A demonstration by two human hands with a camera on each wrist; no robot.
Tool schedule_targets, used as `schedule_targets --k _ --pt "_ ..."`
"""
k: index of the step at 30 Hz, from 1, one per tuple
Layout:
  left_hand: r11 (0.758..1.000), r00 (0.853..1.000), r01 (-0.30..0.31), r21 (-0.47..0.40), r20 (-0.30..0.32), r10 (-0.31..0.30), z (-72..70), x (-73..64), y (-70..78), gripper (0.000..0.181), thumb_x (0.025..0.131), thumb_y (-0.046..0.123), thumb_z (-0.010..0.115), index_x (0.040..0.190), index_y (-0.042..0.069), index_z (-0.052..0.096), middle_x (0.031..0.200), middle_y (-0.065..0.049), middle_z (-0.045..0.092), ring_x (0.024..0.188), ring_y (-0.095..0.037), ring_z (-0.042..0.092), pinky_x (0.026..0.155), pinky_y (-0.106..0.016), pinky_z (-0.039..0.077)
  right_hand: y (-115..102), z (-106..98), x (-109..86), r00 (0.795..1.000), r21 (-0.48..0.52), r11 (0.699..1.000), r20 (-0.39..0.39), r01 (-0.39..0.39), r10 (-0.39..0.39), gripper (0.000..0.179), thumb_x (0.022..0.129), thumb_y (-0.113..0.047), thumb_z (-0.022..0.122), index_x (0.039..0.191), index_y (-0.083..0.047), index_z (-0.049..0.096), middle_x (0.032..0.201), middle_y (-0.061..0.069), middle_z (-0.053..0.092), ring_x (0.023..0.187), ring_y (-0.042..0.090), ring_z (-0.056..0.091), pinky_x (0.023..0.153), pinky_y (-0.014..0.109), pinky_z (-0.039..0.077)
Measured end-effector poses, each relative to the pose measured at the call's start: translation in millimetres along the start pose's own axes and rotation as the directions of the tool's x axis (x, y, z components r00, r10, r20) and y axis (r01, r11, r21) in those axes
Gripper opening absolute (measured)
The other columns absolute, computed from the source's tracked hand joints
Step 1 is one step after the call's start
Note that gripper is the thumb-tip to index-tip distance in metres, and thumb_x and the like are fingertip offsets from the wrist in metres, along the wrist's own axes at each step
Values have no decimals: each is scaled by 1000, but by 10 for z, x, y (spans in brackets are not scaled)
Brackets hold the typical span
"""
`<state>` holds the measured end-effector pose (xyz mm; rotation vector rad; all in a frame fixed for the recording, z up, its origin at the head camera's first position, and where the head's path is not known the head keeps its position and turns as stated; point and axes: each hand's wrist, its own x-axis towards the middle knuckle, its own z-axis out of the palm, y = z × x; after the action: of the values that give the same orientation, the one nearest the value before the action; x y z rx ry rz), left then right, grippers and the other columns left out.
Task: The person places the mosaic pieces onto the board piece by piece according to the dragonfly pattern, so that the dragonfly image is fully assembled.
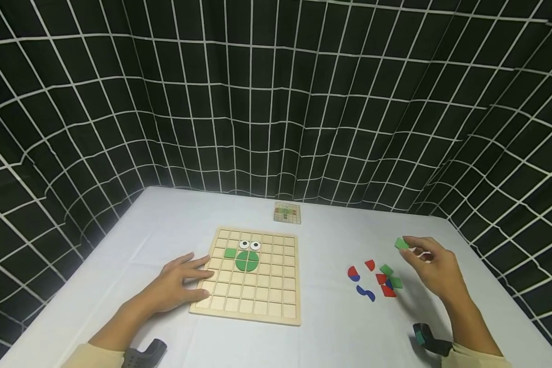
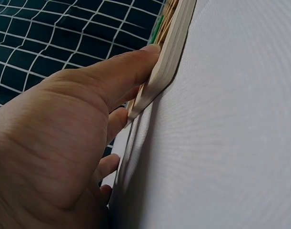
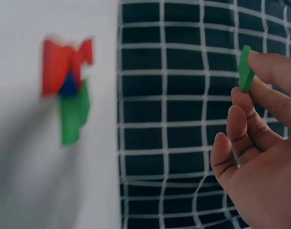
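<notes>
My right hand [image 1: 434, 266] pinches a green square tile [image 1: 401, 244] between thumb and finger, held above the table; the right wrist view shows the same green tile [image 3: 245, 69] edge-on. My left hand [image 1: 177, 283] rests at the left edge of a wooden grid board [image 1: 276, 319], its fingers fairly straight and touching the rim. In the left wrist view, the thumb of the left hand [image 2: 64, 124] lies against the board's edge [image 2: 171, 52]. On the board lie two white eye discs [image 1: 255, 246], a green circle [image 1: 247, 260] made of quarter pieces, and a green square [image 1: 230, 253].
Right of the board, loose red pieces [image 1: 370, 265], blue pieces [image 1: 365, 293] and green squares [image 1: 396, 282] lie scattered, some overlapping. A small pattern card [image 1: 287, 212] sits behind the board. A black cloth with white grid lines [image 1: 276, 102] hangs around the white table [image 1: 340, 230].
</notes>
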<state>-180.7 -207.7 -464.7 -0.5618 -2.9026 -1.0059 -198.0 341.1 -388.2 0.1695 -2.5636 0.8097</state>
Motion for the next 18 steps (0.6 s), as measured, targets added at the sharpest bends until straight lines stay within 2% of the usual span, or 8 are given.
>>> schedule_targets --k 4,8,12,18 --pt "1000 1000 -7 5 10 7 -4 22 4 51 76 52 75 117 22 71 145 3 46 139 -40 22 103 -71 12 -247 -35 -13 999 19 999 -33 44 -43 31 92 -20 67 119 -4 67 105 8 63 89 18 49 67 12 42" --pt "1000 1000 -12 9 6 11 -12 20 8 51 76 52 75 117 22 71 145 3 46 139 -40 22 103 -71 12 -491 -44 -17 991 64 991 -64 118 -114 29 89 -14 70 117 -5 68 103 6 64 90 18 50 71 17 43" --pt "1000 1000 -3 9 9 3 -21 24 -3 52 76 53 75 117 22 71 145 4 46 139 -40 22 103 -71 12 -721 -38 -37 978 106 974 -83 198 -189 29 86 -7 73 115 -7 70 103 2 65 90 15 50 76 21 42" --pt "1000 1000 3 -2 10 -3 -5 22 -23 52 75 54 74 117 23 71 145 4 46 139 -39 21 102 -71 12 -1034 -8 -65 960 183 944 -104 275 -260 35 79 2 77 112 -7 71 102 -1 65 92 14 51 79 22 41"
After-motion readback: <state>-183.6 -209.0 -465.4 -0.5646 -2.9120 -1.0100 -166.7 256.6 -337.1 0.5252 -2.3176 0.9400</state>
